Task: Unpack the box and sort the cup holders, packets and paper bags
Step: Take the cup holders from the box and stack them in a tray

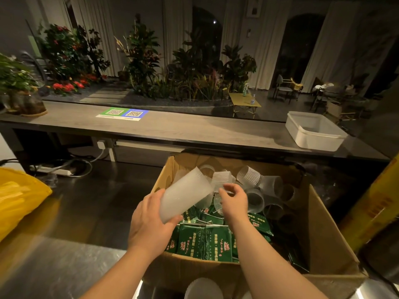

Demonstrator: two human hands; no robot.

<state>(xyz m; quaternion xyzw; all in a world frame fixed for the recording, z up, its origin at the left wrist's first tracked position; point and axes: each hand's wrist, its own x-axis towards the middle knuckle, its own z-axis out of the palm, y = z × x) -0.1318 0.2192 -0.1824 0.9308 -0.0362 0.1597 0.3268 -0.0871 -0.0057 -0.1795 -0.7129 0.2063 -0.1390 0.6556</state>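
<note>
Counter point(64, 255) — box rim point(162, 178); left hand point(149, 225) above

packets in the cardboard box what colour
The flat packets are dark green with gold print; head view.

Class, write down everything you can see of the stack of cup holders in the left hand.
The stack of cup holders is frosted, translucent plastic, several nested into one tapering tube with a frilled rim. It tilts over the box, rim up and away. The left hand grips its lower end; the right hand is by its rim, contact unclear.
</note>
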